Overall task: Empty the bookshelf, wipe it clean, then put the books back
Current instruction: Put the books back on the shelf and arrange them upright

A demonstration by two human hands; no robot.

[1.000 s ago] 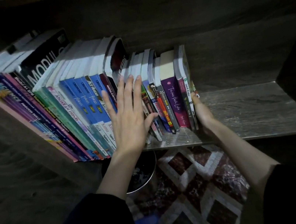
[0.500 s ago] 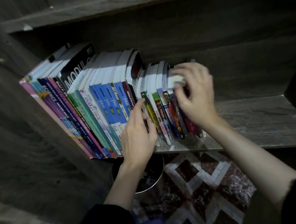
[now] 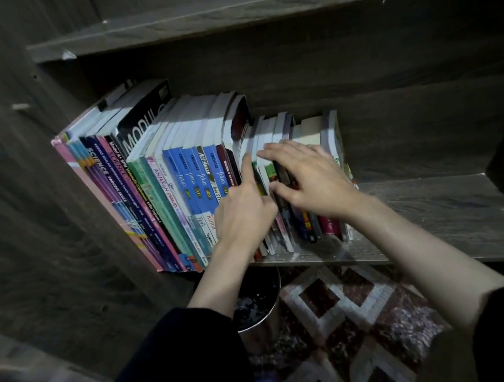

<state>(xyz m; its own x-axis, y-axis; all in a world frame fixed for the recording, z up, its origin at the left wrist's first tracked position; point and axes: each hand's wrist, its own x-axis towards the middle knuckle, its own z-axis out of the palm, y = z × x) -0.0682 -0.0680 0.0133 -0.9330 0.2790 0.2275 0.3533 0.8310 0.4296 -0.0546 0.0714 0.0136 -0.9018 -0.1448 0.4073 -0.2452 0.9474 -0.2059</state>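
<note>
Both hands have closed in on each other since half a second ago. The right hand (image 3: 312,181) has let go of its curl over the far end of the row and now reaches leftward. The left hand (image 3: 244,215) has raised its forefinger.

All the books stand on the bookshelf board (image 3: 445,213), packed against its left wall: tall textbooks (image 3: 104,181), then blue workbooks (image 3: 195,173), then shorter paperbacks (image 3: 313,128) ending the row. To their right the board is bare wood.

The left forefinger lies straight up the seam between the workbooks and the paperbacks, and its other fingers are tucked under; I cannot tell whether they hold anything. The right hand's fingers stretch, slightly bent, over the paperbacks' top edges, with the thumb pressed on their spines below. That makes a loose pinch on the clump.

No cloth shows, and the row is nearly full. I judge this to be the emptying step, with the paperbacks being parted off as a batch, though it could equally be a last squaring-up after reshelving. If they are to come out, the next move calls for a firmer two-handed squeeze on the clump. They should then be drawn straight forward so that the leaning workbooks do not topple into the gap.

A metal bin (image 3: 263,331) sits on the patterned rug (image 3: 347,324) below the shelf.
</note>
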